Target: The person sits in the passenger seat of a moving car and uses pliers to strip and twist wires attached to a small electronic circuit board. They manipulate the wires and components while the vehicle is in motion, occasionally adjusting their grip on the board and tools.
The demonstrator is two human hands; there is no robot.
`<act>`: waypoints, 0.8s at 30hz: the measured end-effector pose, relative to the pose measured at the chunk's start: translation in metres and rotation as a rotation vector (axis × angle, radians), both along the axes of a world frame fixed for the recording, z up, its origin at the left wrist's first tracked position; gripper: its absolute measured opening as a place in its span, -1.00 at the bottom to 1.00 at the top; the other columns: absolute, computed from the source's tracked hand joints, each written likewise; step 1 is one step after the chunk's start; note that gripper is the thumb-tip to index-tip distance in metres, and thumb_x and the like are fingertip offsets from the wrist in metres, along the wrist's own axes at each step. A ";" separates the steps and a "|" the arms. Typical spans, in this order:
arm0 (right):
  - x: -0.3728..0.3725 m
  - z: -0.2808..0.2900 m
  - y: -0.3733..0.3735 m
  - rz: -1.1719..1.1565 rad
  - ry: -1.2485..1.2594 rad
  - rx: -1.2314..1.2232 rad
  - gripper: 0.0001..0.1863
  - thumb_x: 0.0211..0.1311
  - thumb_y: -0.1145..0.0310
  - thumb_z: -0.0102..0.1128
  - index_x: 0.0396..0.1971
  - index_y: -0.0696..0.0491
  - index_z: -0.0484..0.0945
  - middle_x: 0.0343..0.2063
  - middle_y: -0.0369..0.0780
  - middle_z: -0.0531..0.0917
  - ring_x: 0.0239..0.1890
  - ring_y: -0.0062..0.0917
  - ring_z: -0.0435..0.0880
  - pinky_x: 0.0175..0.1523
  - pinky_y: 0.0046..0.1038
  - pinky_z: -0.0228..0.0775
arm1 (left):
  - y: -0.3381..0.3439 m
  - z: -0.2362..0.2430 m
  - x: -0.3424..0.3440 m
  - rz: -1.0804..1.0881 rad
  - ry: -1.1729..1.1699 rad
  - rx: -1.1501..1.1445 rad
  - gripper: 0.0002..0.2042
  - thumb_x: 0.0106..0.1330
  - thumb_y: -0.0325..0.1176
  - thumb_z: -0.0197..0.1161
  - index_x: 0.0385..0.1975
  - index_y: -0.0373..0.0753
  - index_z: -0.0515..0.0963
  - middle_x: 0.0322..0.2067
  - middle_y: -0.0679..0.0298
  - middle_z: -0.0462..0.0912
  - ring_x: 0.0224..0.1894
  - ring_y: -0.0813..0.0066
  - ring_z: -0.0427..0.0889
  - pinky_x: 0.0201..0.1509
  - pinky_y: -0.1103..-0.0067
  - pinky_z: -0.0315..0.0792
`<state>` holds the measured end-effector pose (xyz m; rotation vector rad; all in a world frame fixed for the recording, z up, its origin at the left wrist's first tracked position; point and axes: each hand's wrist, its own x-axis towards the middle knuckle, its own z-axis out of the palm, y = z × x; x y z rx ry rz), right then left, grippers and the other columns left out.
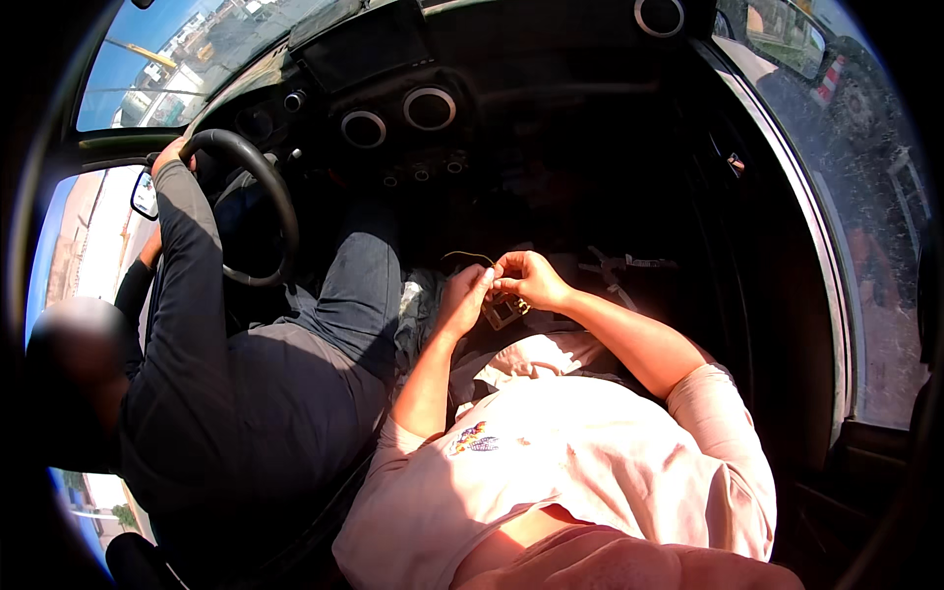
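Note:
My left hand (462,301) and my right hand (532,279) meet above my lap, fingertips touching. Both are closed in a pinch. A thin yellow strand, like a wire (468,255), curves out to the left from between their fingertips. Its other end is hidden by my fingers. Just under my hands lies a small brass-coloured, frame-like object (502,314), partly covered by them; its kind is unclear.
On my left another person sits with a hand on the steering wheel (286,211). The dashboard with round vents (430,109) is ahead, and the door window (865,246) is at right. Pale strap-like pieces (612,267) lie in shadow beyond my right hand.

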<state>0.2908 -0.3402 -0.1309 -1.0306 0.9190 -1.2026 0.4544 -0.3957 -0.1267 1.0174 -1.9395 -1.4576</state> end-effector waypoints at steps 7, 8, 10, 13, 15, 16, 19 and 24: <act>-0.009 -0.003 -0.008 -0.129 0.045 -0.072 -0.95 0.13 0.56 0.15 -0.44 0.18 0.46 -0.53 -0.29 0.57 -0.50 -0.67 0.56 -0.39 -0.61 0.44 | 0.011 0.009 -0.015 0.120 0.151 -0.272 -0.88 0.24 -0.38 0.20 -0.34 -0.29 0.48 -0.45 0.34 0.50 -0.45 0.62 0.46 -0.35 0.68 0.36; -0.010 0.001 -0.009 -0.137 0.041 -0.075 -0.95 0.13 0.56 0.14 -0.44 0.18 0.46 -0.53 -0.29 0.57 -0.50 -0.68 0.55 -0.40 -0.61 0.43 | 0.013 0.015 -0.020 0.135 0.146 -0.354 -0.88 0.21 -0.42 0.22 -0.32 -0.30 0.49 -0.45 0.31 0.51 -0.46 0.59 0.48 -0.36 0.67 0.38; -0.007 -0.011 -0.011 -0.161 0.042 -0.079 -0.96 0.11 0.57 0.14 -0.43 0.19 0.47 -0.53 -0.30 0.57 -0.48 -0.70 0.54 -0.39 -0.61 0.40 | 0.017 0.017 -0.019 0.117 0.066 -0.496 -0.84 0.17 -0.49 0.23 -0.26 -0.30 0.50 -0.36 0.24 0.53 -0.43 0.49 0.53 -0.34 0.62 0.43; -0.006 -0.012 -0.011 -0.146 0.012 -0.060 -0.95 0.12 0.56 0.15 -0.43 0.18 0.47 -0.53 -0.31 0.57 -0.48 -0.72 0.52 -0.38 -0.63 0.38 | 0.020 0.020 -0.018 0.142 -0.041 -0.494 -0.82 0.15 -0.52 0.22 -0.24 -0.30 0.52 -0.32 0.20 0.55 -0.36 0.42 0.58 -0.31 0.59 0.46; -0.005 -0.014 -0.009 -0.149 0.037 -0.069 -0.95 0.13 0.55 0.16 -0.43 0.18 0.47 -0.53 -0.32 0.56 -0.48 -0.72 0.52 -0.37 -0.64 0.37 | 0.017 0.018 -0.016 0.133 -0.002 -0.560 -0.81 0.14 -0.53 0.22 -0.24 -0.30 0.52 -0.29 0.18 0.56 -0.33 0.38 0.59 -0.29 0.58 0.47; -0.005 -0.014 -0.009 -0.150 0.049 -0.073 -0.94 0.13 0.55 0.17 -0.44 0.17 0.47 -0.54 -0.32 0.56 -0.48 -0.72 0.52 -0.37 -0.64 0.37 | 0.014 0.017 -0.014 0.129 0.017 -0.593 -0.81 0.13 -0.53 0.22 -0.24 -0.30 0.52 -0.28 0.17 0.57 -0.32 0.36 0.60 -0.29 0.57 0.47; -0.002 -0.007 -0.005 -0.107 0.065 -0.027 -0.94 0.14 0.54 0.17 -0.44 0.17 0.47 -0.53 -0.33 0.56 -0.46 -0.72 0.53 -0.35 -0.64 0.39 | 0.014 0.014 -0.009 0.117 -0.021 -0.608 -0.85 0.13 -0.56 0.20 -0.29 -0.32 0.55 -0.31 0.18 0.59 -0.29 0.34 0.60 -0.23 0.56 0.47; -0.002 0.001 -0.003 -0.090 -0.010 -0.001 -0.93 0.14 0.55 0.16 -0.42 0.19 0.46 -0.53 -0.31 0.57 -0.44 -0.68 0.56 -0.37 -0.59 0.44 | 0.013 0.019 -0.010 0.120 -0.038 -0.636 -0.87 0.11 -0.58 0.20 -0.33 -0.35 0.56 -0.35 0.17 0.60 -0.29 0.32 0.61 -0.21 0.55 0.47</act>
